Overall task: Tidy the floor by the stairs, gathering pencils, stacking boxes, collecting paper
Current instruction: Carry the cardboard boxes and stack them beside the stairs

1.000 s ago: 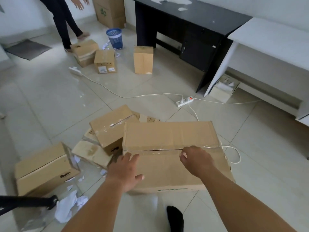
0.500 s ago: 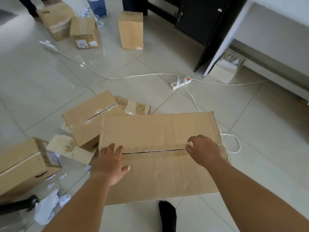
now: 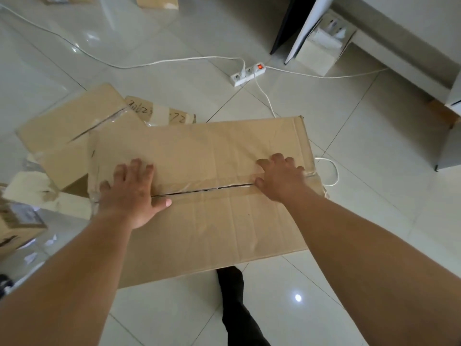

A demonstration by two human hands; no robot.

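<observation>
on glossy tile floor (image 3: 374, 176): left hand (image 3: 129, 193), right hand (image 3: 282, 178), fingers (image 3: 136, 167) flat atop large box (image 3: 212, 226).

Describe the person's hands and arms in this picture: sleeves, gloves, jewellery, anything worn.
Left arm and right arm are bare as far as the frame shows, no sleeves in view. The left hand and right hand wear no gloves; no watch, bracelet or ring shows.

Both arms reach forward, left hand (image 3: 132, 193) and right hand (image 3: 282, 179) palm down, fingers spread.
</observation>
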